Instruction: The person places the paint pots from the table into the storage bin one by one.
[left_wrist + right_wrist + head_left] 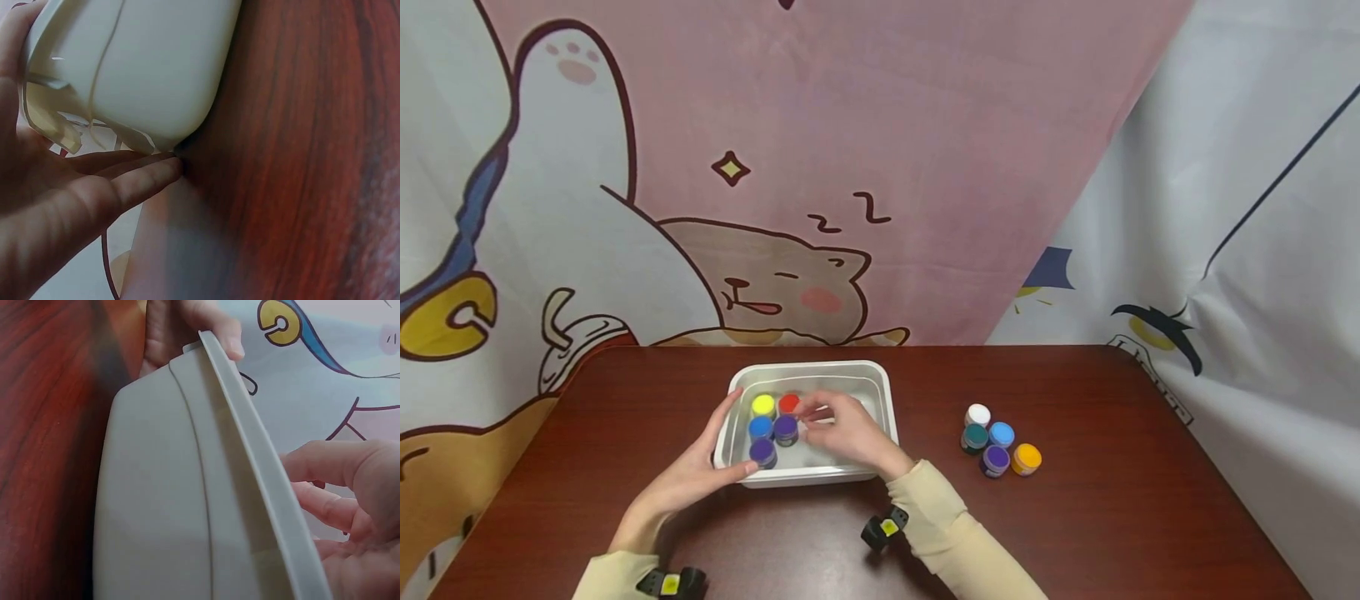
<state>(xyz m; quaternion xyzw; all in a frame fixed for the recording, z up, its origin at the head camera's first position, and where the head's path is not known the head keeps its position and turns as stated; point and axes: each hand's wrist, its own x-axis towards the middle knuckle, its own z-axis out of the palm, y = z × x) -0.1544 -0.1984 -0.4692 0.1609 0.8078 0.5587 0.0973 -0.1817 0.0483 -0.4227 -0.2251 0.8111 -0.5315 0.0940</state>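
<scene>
A light grey tray stands on the table with small paint jars in its left half. They are a yellow jar, a red jar, a blue jar, a purple jar and another purple jar. My left hand grips the tray's left end, thumb over the near rim and fingers along the outer wall. Inside the tray, my right hand has its fingers loosely bent beside the red and upper purple jars. No jar shows between them; the tray wall hides the fingertips in the right wrist view.
Right of the tray, a group of jars stands on the brown table: a white jar, a dark green jar, a light blue jar, a purple jar and an orange jar. A printed curtain hangs behind.
</scene>
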